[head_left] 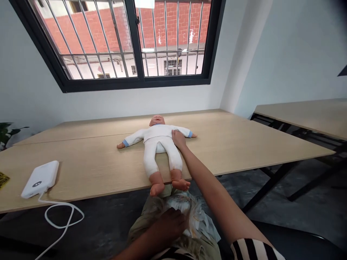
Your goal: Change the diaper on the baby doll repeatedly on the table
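Observation:
A baby doll (158, 135) in a white outfit with blue cuffs lies face up on the wooden table, arms spread, its feet reaching past the near edge. My right hand (179, 139) is at the doll's side by the waist, its fingers closed against the white outfit. My left hand (173, 221) rests low over my lap with its fingers curled. Beside it, a pale, stained, crumpled cloth (193, 213) lies across my lap. Whatever may be inside the left fingers is hidden.
On the table (230, 144), a white power bank (42, 178) sits at left, its white cable (65, 225) hanging off the edge. A yellow-and-black item (3, 179) is farther left. Another table (303, 112) stands at right. A barred window (141, 81) is ahead.

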A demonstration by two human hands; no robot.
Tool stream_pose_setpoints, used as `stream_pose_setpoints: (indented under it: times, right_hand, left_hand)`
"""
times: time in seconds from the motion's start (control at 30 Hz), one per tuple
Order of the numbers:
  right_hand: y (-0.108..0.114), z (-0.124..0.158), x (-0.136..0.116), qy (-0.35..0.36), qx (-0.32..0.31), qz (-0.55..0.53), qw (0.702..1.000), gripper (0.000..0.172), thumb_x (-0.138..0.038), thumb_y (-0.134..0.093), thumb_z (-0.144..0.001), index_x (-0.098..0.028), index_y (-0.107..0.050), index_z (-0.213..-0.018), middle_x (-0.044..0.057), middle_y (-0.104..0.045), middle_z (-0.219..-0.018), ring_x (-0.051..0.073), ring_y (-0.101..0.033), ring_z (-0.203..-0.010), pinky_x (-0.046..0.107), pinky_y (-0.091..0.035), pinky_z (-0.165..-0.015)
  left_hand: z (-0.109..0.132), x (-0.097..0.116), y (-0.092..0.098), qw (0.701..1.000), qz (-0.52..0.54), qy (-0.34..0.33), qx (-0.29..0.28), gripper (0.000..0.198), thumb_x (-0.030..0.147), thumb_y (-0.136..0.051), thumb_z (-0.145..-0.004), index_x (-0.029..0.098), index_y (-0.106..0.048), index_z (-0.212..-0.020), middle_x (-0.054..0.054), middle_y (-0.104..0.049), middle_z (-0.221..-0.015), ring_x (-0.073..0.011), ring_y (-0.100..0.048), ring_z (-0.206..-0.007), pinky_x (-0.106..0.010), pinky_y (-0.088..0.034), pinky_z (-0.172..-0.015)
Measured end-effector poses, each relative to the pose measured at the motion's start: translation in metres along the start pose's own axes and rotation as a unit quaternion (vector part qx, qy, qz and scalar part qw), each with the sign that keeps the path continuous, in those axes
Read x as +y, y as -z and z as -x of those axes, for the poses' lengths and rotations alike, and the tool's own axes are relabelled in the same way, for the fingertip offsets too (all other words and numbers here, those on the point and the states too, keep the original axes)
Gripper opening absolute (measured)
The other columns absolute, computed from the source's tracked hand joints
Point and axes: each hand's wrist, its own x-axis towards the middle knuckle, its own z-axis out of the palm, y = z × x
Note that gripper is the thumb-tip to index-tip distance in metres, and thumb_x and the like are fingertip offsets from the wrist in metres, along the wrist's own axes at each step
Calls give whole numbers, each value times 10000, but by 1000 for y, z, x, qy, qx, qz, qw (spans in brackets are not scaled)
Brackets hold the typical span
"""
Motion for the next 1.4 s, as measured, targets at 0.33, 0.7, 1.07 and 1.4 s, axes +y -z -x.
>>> stream_pose_setpoints:
  times: [0.33, 0.7, 1.07, 1.4]
  right_hand:
    - [-2, 2, -2, -2, 6, 10, 1000, 539, -402, -180, -1040, -113, -631, -1098, 193, -681, -1125, 260, -637, -1044, 330, -420, -921]
    - [-2, 2, 2, 2, -1, -1, 1000, 484, -382, -221, -1038, -122, -622, -1121, 183, -671, -1156, 265, -625, -1066, 326, -415, -911]
    - [1, 5, -2, -3, -9, -7, 1000, 494, -382, -218, -1038, -116, -631, -1095, 196, -672, -1146, 274, -620, -1094, 338, -416, -924]
    - [17, 21, 0, -31, -3, -109, 994, 382, -367, -358, -986, -114, -643, -1008, 174, -694, -1080, 278, -634, -1014, 342, -448, -902]
  left_hand:
    - [3, 19, 38, 996, 24, -48, 72, 177, 275, -626, -921, 188, -505, -825, 5, -562, -806, -149, -490, -722, -318, -265, -596]
    - [2, 29, 27, 995, -30, 38, 82, 166, 223, -632, -907, 164, -554, -773, -5, -543, -739, -161, -502, -708, -334, -265, -567]
    - [16, 27, 57, 985, 147, 86, -30, 107, 312, -662, -875, 224, -651, -816, 9, -564, -742, -145, -534, -689, -280, -307, -550]
    - [38, -10, 77, 865, 237, 441, -27, 377, 498, -569, -894, 171, -674, -1050, -103, -665, -1084, -315, -572, -1089, -410, -410, -929]
